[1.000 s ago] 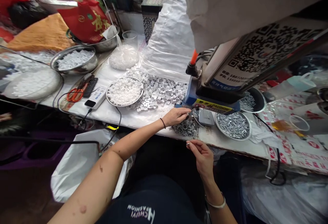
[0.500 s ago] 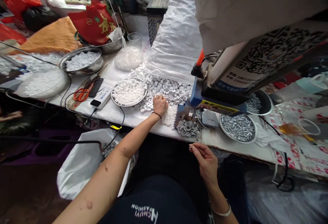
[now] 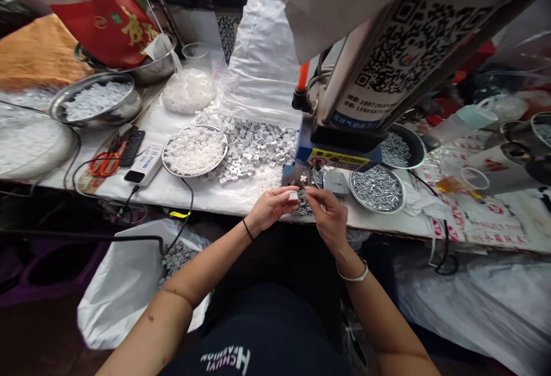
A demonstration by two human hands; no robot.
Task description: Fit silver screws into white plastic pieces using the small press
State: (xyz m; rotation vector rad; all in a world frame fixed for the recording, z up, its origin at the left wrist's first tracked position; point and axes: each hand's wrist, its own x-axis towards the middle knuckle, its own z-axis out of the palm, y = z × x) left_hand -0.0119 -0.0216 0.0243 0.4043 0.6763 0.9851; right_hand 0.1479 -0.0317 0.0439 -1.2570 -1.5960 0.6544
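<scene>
Between the thumb and fingers of my left hand (image 3: 272, 208) is a small white-and-grey square plastic piece (image 3: 293, 196). My right hand (image 3: 328, 215) is pinched close beside it, just right of the piece; what its fingertips hold is too small to make out. Both hands are over the table's front edge. Behind them sits a dark metal block (image 3: 291, 175) with a small white cross-shaped part (image 3: 303, 179) on it. Metal pins (image 3: 303, 206) lie in a heap, partly hidden by my hands. Similar square pieces (image 3: 253, 143) are piled further back.
A press with a blue base (image 3: 303, 138) stands behind to the right. Bowls of metal pins (image 3: 376, 189) and white parts (image 3: 196, 150) flank the work spot. Orange scissors (image 3: 104, 162), a power bank (image 3: 144, 165) and cables lie left. An open white sack (image 3: 124, 284) hangs below.
My left hand has come from the pile to the front edge with a square piece. My right hand has risen to meet it. The view has shifted right.
</scene>
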